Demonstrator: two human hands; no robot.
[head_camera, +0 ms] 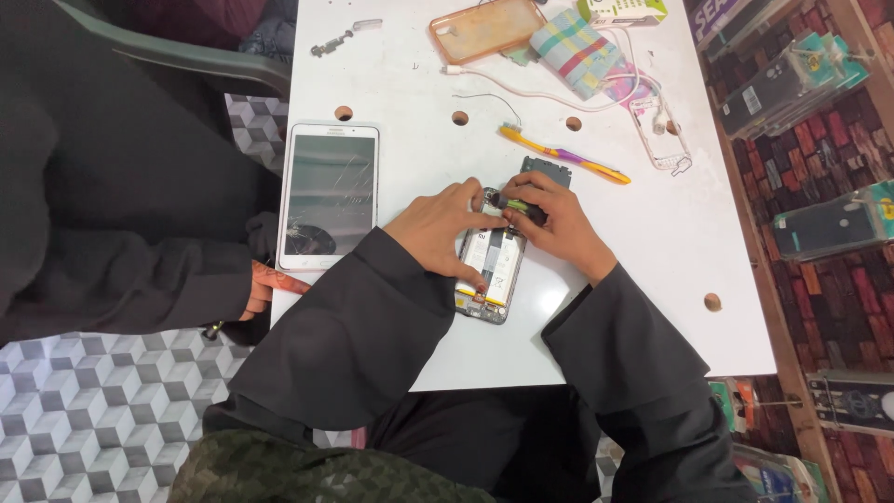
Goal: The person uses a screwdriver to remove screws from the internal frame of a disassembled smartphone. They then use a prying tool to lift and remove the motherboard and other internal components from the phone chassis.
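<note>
An opened phone (494, 279) lies back-side up on the white table (670, 224), its battery and inner parts showing. My left hand (438, 228) presses down on the phone's left side, fingers spread over its upper part. My right hand (557, 224) grips a small screwdriver with a green and black handle (515, 203), its tip over the phone's top end. A small dark removed cover piece (545, 170) sits just beyond my right hand.
A white tablet with a cracked screen (329, 194) lies left. A yellow toothbrush (563, 154), clear phone cases (484, 28) (659, 130), a striped pouch (577, 51) and a cable lie farther back. Another person's hand (265, 284) rests at the table's left edge.
</note>
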